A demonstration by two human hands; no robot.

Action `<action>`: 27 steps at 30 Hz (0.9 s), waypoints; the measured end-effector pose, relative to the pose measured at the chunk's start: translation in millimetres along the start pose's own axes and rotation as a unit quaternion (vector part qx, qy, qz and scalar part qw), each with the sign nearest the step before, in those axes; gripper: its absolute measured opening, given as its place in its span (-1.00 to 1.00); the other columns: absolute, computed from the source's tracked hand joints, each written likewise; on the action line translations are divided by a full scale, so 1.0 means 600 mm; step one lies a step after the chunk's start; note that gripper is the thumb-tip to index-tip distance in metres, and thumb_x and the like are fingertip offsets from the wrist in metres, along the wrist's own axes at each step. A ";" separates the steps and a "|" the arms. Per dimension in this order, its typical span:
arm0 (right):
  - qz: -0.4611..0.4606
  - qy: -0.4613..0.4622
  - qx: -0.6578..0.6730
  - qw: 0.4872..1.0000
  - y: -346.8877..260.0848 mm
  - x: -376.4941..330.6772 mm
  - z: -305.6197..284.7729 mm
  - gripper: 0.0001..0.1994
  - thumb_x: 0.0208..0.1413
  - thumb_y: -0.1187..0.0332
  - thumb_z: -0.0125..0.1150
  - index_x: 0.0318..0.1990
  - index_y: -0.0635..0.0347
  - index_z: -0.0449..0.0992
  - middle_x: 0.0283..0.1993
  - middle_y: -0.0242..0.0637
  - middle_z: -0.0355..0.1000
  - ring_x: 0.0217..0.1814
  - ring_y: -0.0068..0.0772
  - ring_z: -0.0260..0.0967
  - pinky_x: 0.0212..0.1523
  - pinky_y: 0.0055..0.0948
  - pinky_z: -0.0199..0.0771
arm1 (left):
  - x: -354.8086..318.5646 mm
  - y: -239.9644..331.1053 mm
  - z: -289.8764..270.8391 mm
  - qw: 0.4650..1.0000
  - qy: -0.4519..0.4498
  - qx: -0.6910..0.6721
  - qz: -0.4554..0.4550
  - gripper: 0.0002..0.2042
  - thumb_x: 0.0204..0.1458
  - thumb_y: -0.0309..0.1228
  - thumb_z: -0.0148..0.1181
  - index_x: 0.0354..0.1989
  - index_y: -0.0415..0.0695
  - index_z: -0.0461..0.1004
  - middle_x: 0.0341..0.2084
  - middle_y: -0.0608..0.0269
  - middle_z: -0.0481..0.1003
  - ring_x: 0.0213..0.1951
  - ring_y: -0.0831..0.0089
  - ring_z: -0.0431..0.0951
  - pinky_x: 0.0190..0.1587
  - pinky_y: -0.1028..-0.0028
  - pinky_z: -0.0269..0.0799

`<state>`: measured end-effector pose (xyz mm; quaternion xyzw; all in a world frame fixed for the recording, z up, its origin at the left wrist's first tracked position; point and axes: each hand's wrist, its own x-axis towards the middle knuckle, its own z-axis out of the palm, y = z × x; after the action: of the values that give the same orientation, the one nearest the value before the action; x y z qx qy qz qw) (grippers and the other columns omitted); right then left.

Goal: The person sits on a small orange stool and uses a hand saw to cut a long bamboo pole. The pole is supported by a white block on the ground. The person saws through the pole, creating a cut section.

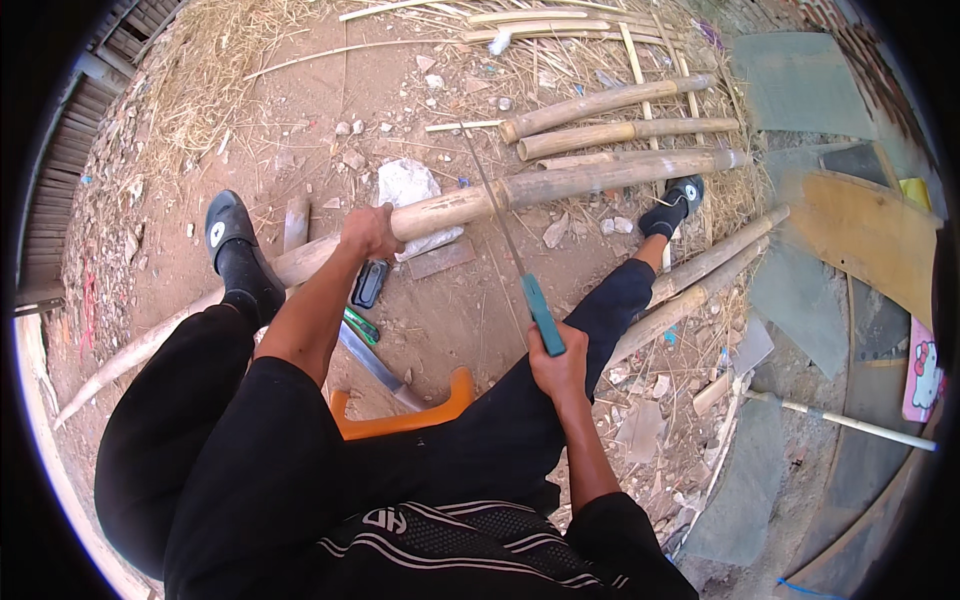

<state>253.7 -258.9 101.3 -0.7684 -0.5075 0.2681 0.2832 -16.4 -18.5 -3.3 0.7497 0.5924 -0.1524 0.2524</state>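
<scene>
A long bamboo pole runs across the ground in front of me, from the lower left to the upper right. My left hand is wrapped round it left of the middle. In my right hand is the teal handle of a hand saw. The saw's thin blade lies across the pole to the right of my left hand, pointing away from me. Whether its teeth have cut into the bamboo is too small to tell. Both my feet are on the ground, one on either side, close to the pole.
Cut bamboo lengths lie beyond the pole, others at right. Below my left hand are a black object, a green-and-black tool and a long blade. An orange stool is under me; grey sheets lie far right.
</scene>
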 end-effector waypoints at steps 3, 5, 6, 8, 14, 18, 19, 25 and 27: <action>0.092 -0.009 0.117 0.989 0.037 -0.050 -0.007 -0.82 0.10 0.42 0.21 -0.47 0.36 0.50 -0.71 -0.33 0.26 -0.64 -0.63 0.21 -0.58 -0.40 0.20 | 0.031 -0.044 0.017 1.000 0.007 0.029 0.002 -0.34 -0.30 -0.01 0.40 -0.01 -0.17 0.49 -0.25 -0.08 0.62 -0.15 0.03 0.64 -0.08 0.18 0.58; 0.129 0.001 0.156 0.979 0.031 -0.065 -0.022 -0.81 0.10 0.42 0.21 -0.50 0.35 0.51 -0.70 -0.41 0.28 -0.63 -0.67 0.19 -0.60 -0.43 0.17 | 0.048 -0.035 0.022 0.999 0.039 0.026 0.011 -0.35 -0.31 -0.01 0.39 -0.04 -0.18 0.49 -0.27 -0.08 0.61 -0.17 0.03 0.64 -0.09 0.17 0.57; 0.146 0.007 0.162 0.976 0.039 -0.056 -0.019 -0.81 0.10 0.42 0.21 -0.51 0.34 0.50 -0.69 -0.44 0.28 -0.62 -0.69 0.19 -0.60 -0.45 0.16 | 0.053 -0.015 0.031 0.998 0.051 0.024 0.004 -0.35 -0.32 -0.01 0.39 -0.05 -0.18 0.49 -0.28 -0.08 0.61 -0.18 0.03 0.64 -0.09 0.18 0.57; 0.146 0.023 0.164 0.975 0.071 0.000 0.004 -0.77 0.10 0.42 0.21 -0.54 0.35 0.46 -0.71 -0.41 0.25 -0.62 -0.70 0.19 -0.59 -0.45 0.15 | 0.051 0.014 0.034 0.998 0.057 -0.002 0.009 -0.37 -0.33 -0.03 0.40 -0.07 -0.18 0.49 -0.30 -0.08 0.62 -0.19 0.02 0.64 -0.10 0.17 0.57; 0.081 -0.012 0.089 0.993 0.105 -0.051 -0.025 -0.81 0.06 0.46 0.21 -0.53 0.38 0.45 -0.70 -0.27 0.27 -0.59 -0.69 0.22 -0.56 -0.40 0.22 | 0.016 0.017 0.080 0.999 0.035 0.025 0.013 -0.41 -0.30 -0.08 0.37 -0.05 -0.14 0.47 -0.32 -0.06 0.62 -0.19 0.02 0.64 -0.11 0.15 0.56; 0.059 0.023 0.120 0.991 0.095 -0.058 0.032 -0.87 0.02 0.47 0.19 -0.50 0.36 0.46 -0.71 -0.18 0.27 -0.63 -0.65 0.21 -0.57 -0.38 0.22 | 0.065 -0.011 0.115 0.994 0.098 0.031 0.026 -0.47 -0.29 -0.16 0.35 -0.09 -0.14 0.48 -0.36 -0.04 0.62 -0.25 0.01 0.65 -0.17 0.16 0.57; -0.010 0.021 0.050 0.998 0.106 0.020 0.090 -0.86 0.00 0.47 0.20 -0.51 0.36 0.45 -0.71 -0.16 0.24 -0.63 -0.65 0.19 -0.58 -0.38 0.21 | 0.084 -0.023 0.112 0.993 0.112 0.032 0.025 -0.48 -0.29 -0.17 0.35 -0.10 -0.14 0.48 -0.37 -0.03 0.62 -0.26 0.01 0.65 -0.17 0.17 0.57; 0.044 0.001 0.107 0.993 0.086 0.066 0.126 -0.81 0.03 0.46 0.22 -0.56 0.35 0.43 -0.73 -0.27 0.21 -0.62 -0.69 0.15 -0.60 -0.41 0.15 | 0.100 -0.066 0.069 0.995 0.095 0.003 0.021 -0.51 -0.30 -0.23 0.34 -0.11 -0.14 0.48 -0.38 -0.03 0.62 -0.26 0.05 0.66 -0.20 0.17 0.57; 0.101 0.005 0.168 0.981 0.077 0.001 0.098 -0.79 0.04 0.46 0.23 -0.58 0.34 0.41 -0.72 -0.36 0.19 -0.60 -0.71 0.13 -0.59 -0.43 0.13 | 0.095 -0.061 0.093 0.994 0.108 0.003 0.024 -0.51 -0.30 -0.23 0.34 -0.11 -0.14 0.47 -0.37 -0.03 0.62 -0.25 0.05 0.66 -0.19 0.17 0.57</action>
<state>241.8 -263.9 27.6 -0.7588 -0.3733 0.3726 0.3821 -33.6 2.7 -86.8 0.7766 0.5974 -0.0659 0.1888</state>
